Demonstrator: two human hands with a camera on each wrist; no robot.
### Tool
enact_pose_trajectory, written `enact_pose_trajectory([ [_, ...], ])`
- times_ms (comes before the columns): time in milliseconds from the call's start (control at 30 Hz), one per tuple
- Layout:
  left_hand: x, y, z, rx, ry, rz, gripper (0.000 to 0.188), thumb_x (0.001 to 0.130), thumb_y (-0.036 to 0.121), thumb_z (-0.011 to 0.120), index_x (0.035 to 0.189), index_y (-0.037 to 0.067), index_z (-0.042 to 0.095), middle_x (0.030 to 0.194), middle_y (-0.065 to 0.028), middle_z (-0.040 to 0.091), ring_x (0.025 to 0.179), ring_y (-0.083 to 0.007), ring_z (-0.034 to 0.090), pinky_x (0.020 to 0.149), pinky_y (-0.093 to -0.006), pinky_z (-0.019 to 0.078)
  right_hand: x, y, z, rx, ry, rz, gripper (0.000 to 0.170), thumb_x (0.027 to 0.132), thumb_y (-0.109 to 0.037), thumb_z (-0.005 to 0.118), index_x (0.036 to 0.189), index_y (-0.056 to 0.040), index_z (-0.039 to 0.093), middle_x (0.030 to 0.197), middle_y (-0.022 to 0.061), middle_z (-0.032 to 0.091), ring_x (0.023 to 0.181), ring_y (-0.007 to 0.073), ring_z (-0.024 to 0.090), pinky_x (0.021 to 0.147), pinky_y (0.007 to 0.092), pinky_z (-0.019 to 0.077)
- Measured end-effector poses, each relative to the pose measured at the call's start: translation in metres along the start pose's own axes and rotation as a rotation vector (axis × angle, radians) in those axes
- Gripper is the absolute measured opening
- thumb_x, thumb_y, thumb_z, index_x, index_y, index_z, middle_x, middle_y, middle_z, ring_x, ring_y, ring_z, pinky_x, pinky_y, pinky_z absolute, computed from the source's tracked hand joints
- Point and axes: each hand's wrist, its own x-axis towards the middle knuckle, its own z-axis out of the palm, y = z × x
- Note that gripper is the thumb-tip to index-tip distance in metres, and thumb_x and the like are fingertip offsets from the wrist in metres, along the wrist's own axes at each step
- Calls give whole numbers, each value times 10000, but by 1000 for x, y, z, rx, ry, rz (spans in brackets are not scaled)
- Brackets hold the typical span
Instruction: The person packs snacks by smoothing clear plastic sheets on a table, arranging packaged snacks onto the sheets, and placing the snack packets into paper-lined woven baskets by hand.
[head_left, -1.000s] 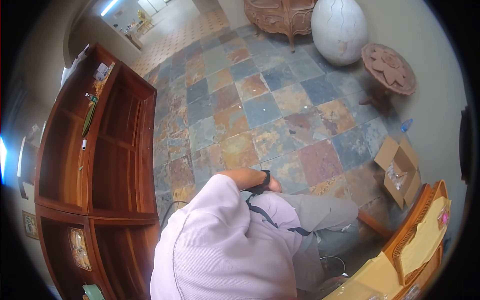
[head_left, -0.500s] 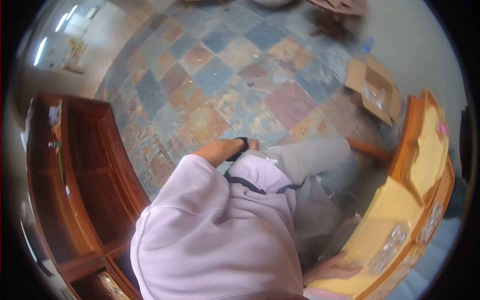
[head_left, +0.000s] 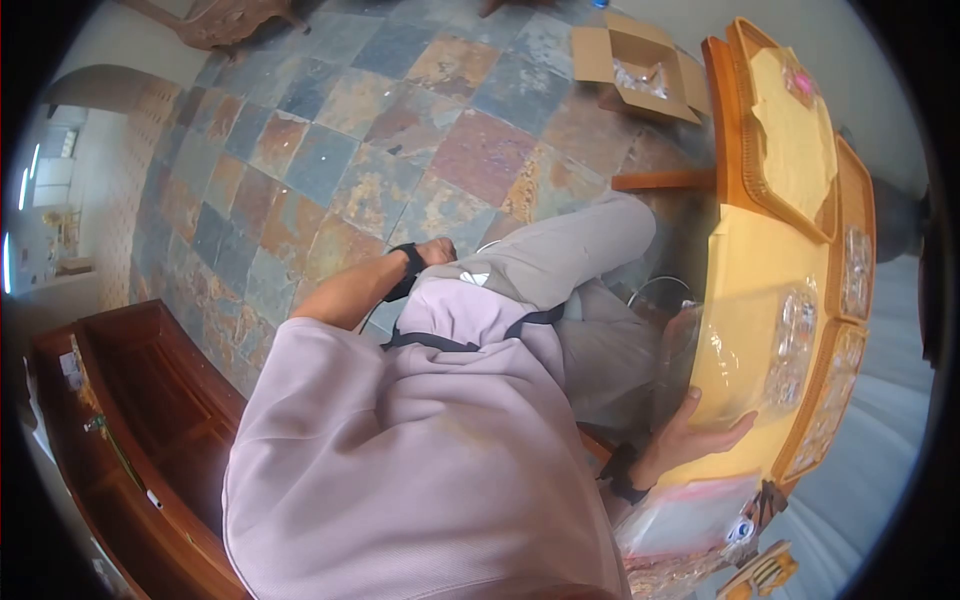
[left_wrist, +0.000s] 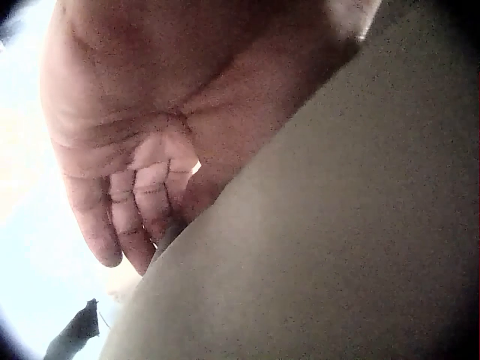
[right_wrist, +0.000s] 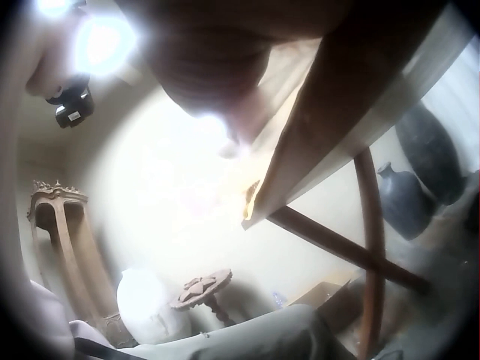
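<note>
Since the earlier frame, the head view has swung toward the wooden bench with a yellow covering (head_left: 732, 255), and the right hand (head_left: 700, 440) shows more fully over its near edge. Beside that hand, on the bench's yellow covering, lies a glossy sheet of clear plastic film (head_left: 722, 365), with a clear plastic pack of small rounded shapes (head_left: 797, 345) just past it, toward the tan wicker trays (head_left: 852, 170) along the bench's far side. Thin film like this could crease or drag the pack askew if the palm slid sideways while pressing, and a push toward the near edge could tip things off the bench. Pink-edged clear plastic bags (head_left: 690, 515) lie beside the right wrist at the bench's near end, where a backward sweep of the forearm might scatter them. As for pose, the right forearm reaches out to the bench, its fingers extended and the thumb spread, gripping nothing visible; whether they bear on the film cannot be told. Well apart from the bench, the left hand (head_left: 437, 251) rests by the grey trouser leg (head_left: 560, 250), wrist bent, its fingers (left_wrist: 94, 225) loosely bent and holding nothing.
</note>
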Motion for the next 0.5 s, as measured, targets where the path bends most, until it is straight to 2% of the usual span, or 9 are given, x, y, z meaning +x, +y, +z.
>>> enact_pose_trajectory([
  [67, -13, 28, -6, -37, 69, 71, 432, 838, 334, 725, 1098, -7, 778, 971, -183, 768, 911, -282, 715, 827, -399, 569, 2, 0, -2, 68, -5, -21, 916, 929, -401, 764, 1573, 36, 281, 1589, 265, 325, 1480, 433, 310, 1222, 553, 266],
  [167, -17, 63, -27, -329, -37, -6, 499, 913, 398, 688, 1200, -8, 736, 1029, -149, 766, 957, -280, 712, 851, -420, 574, 0, -7, -13, 31, -26, -50, 927, 930, -424, 758, 1577, 32, 275, 1607, 252, 310, 1498, 417, 292, 1230, 553, 247],
  [200, -17, 81, -37, -320, -50, 0, 499, 913, 398, 688, 1200, -8, 736, 1029, -149, 766, 957, -280, 712, 851, -420, 574, -2, -13, -19, 19, -19, -40, 927, 930, -424, 758, 1577, 32, 275, 1607, 252, 310, 1498, 417, 292, 1230, 553, 247],
  [267, -23, 145, -56, -329, 67, -57, 691, 962, 547, 625, 1360, -18, 628, 1166, -155, 730, 1034, -270, 697, 893, -430, 568, -5, -29, -31, 34, 15, -91, 900, 951, -459, 716, 1568, 42, 296, 1586, 250, 358, 1483, 414, 341, 1217, 559, 279],
  [333, -4, 181, -71, -335, 142, 19, 720, 1004, 594, 570, 1336, -45, 576, 1139, -127, 678, 1019, -198, 660, 925, -334, 536, -12, -39, -42, -2, 52, -126, 852, 965, -467, 687, 1546, 52, 341, 1561, 250, 401, 1454, 415, 389, 1200, 556, 313],
  [367, 8, 198, -78, -227, 213, 87, 772, 981, 617, 584, 1347, -62, 552, 1166, -168, 666, 1089, -249, 649, 958, -367, 528, -17, -46, -45, -26, 84, -172, 811, 980, -475, 657, 1523, 62, 385, 1535, 250, 444, 1424, 417, 438, 1183, 553, 347],
  [400, 21, 213, -83, -120, 281, 157, 827, 959, 641, 598, 1358, -80, 528, 1193, -209, 654, 1159, -299, 637, 990, -401, 521, -26, -60, -44, -50, 118, -64, 727, 1006, -490, 601, 1443, 80, 493, 1424, 242, 567, 1315, 427, 553, 1108, 523, 446],
  [433, 29, 229, -84, -116, 260, 154, 827, 959, 641, 598, 1358, -80, 528, 1193, -209, 654, 1159, -299, 637, 990, -401, 521, -30, -59, -46, -67, 111, -52, 727, 1006, -490, 601, 1443, 80, 493, 1424, 242, 567, 1315, 427, 553, 1108, 523, 446],
  [500, 46, 250, -87, 394, 471, 46, 1033, 876, 634, 702, 1475, -130, 348, 1352, -336, 533, 1282, -437, 549, 1060, -472, 479, -37, -60, -52, 518, -352, -165, 660, 941, -374, 720, 1414, 41, 522, 1371, 220, 618, 1226, 397, 616, 1011, 494, 491],
])
